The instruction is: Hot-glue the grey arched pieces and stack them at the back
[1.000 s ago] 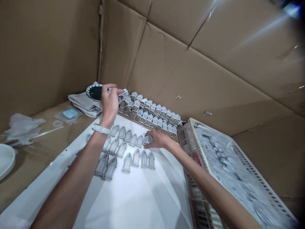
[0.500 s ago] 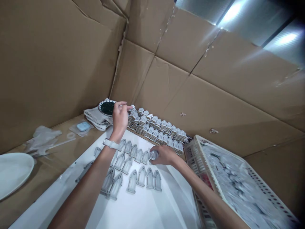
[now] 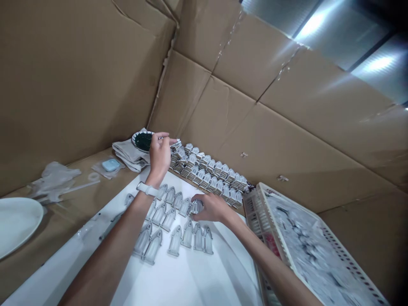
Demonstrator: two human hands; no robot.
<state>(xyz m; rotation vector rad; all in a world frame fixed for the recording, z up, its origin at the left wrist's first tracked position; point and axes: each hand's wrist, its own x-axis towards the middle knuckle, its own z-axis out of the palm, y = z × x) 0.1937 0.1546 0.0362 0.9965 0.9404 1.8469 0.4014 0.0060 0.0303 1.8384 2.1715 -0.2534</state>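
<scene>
My left hand [image 3: 160, 156] is closed at the back left, its thumb and finger reaching to a tilted bunch of grey pieces [image 3: 176, 145]; whether it grips these or something smaller is unclear. My right hand [image 3: 212, 208] pinches a small stack of grey arch-shaped pieces [image 3: 195, 207] just above or on the white board [image 3: 178, 280]. Similar flat window-shaped pieces [image 3: 153, 247] lie in loose rows across the board, several of them under or beside my left forearm. Stacks of the same pieces [image 3: 213, 183] stand in rows along the back.
A plate of dark green stuff [image 3: 142, 141] sits on folded cloths [image 3: 132, 159] at back left. Left are a blue item [image 3: 111, 165], a plastic bag [image 3: 60, 176] and a white plate [image 3: 19, 225]. A white crate [image 3: 280, 229] holds plastic-wrapped things at right. Cardboard walls [image 3: 204, 110] enclose the table.
My right hand has moved left with its stack, covering the end of the row where one piece showed before. My left hand keeps nearly the same place; the view has shifted slightly.
</scene>
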